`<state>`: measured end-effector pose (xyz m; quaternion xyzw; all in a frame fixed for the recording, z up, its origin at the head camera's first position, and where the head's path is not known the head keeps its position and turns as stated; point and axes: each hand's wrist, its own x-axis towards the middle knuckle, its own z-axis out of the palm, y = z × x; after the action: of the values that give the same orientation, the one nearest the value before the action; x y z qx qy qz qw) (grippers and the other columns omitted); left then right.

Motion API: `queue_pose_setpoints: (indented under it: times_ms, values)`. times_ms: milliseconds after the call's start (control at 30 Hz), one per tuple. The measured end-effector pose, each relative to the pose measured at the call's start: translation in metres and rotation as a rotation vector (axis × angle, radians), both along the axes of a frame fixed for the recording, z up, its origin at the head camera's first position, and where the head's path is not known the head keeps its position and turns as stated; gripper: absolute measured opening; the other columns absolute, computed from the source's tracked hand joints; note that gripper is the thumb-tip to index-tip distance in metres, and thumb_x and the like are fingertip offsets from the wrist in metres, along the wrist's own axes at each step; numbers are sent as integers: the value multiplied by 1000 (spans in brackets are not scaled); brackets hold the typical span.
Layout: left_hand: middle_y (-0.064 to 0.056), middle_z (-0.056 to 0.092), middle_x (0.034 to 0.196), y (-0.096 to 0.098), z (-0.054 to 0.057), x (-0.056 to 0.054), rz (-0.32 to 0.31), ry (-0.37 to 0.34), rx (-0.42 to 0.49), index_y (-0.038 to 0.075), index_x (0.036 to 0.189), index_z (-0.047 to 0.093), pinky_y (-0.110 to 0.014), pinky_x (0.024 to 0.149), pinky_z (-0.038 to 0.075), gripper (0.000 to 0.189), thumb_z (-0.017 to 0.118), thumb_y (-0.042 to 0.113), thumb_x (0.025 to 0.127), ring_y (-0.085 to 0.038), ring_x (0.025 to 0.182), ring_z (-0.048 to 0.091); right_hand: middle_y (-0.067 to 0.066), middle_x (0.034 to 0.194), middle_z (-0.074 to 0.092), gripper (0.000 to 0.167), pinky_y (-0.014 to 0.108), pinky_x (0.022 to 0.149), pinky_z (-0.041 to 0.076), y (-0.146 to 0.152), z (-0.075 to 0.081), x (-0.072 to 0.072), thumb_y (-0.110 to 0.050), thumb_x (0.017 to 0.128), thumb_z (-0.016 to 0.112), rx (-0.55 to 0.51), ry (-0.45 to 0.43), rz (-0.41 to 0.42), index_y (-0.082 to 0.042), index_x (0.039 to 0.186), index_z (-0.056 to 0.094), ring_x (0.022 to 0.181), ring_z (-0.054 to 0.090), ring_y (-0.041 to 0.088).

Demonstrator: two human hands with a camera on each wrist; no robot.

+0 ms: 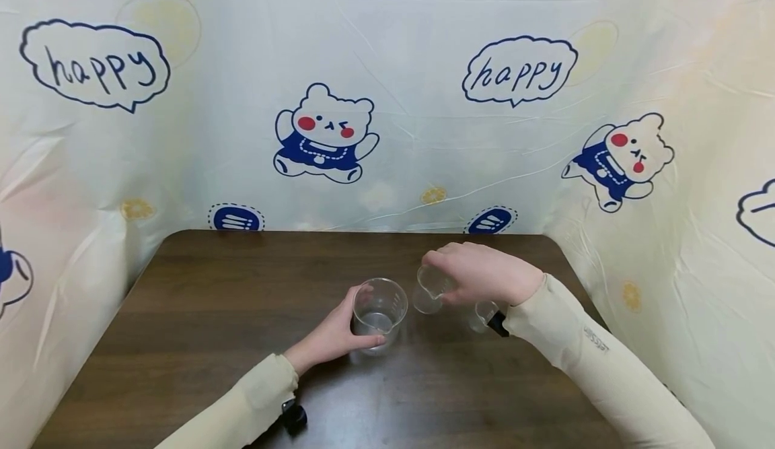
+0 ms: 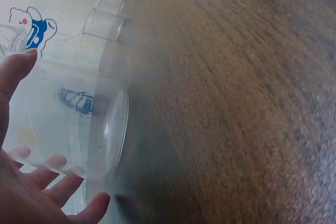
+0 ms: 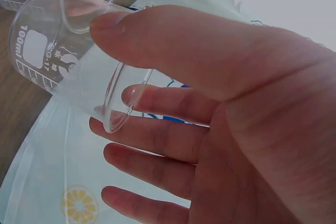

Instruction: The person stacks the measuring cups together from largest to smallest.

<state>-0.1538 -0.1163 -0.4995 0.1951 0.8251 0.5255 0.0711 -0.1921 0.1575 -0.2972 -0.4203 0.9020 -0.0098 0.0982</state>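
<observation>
My left hand [image 1: 327,336] holds a large clear glass beaker [image 1: 383,304] upright near the middle of the table, thumb in front and fingers round its far side. In the left wrist view, the base of this beaker [image 2: 107,135] is close to the wood. To its right, my right hand [image 1: 484,275] reaches over a smaller glass beaker [image 1: 427,301]. The right wrist view shows that beaker [image 3: 39,59] marked 100ml, its rim between my thumb and fingers. A still smaller beaker [image 1: 482,316] stands partly hidden behind my right wrist. All look clear, with no visible contents.
The dark brown wooden table [image 1: 212,314] has rounded far corners. A pale patterned curtain [image 1: 412,99] with cartoon bears hangs behind it and along both sides. Black wrist straps [image 1: 294,417] show at the sleeves.
</observation>
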Motion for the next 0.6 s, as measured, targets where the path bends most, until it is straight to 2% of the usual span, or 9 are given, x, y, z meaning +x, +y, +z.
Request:
queue_pose_setpoints:
  times_ms: [300, 600]
  values:
    - [-13, 51, 149, -1, 0, 0, -2, -15, -3, 9, 155, 33, -53, 115, 37, 99, 93, 31, 79, -29, 138, 50, 1, 113, 70, 43, 40, 93, 53, -15, 7, -5, -23, 86, 84, 26, 7, -4, -13, 124, 66, 103, 66, 21]
    - [-16, 50, 150, -2, -1, -1, -13, -6, -9, 8, 154, 33, -53, 115, 37, 98, 92, 31, 79, -31, 140, 49, 1, 108, 71, 42, 37, 88, 55, -30, 10, -9, -22, 85, 85, 11, -10, 42, -12, 122, 67, 96, 66, 19]
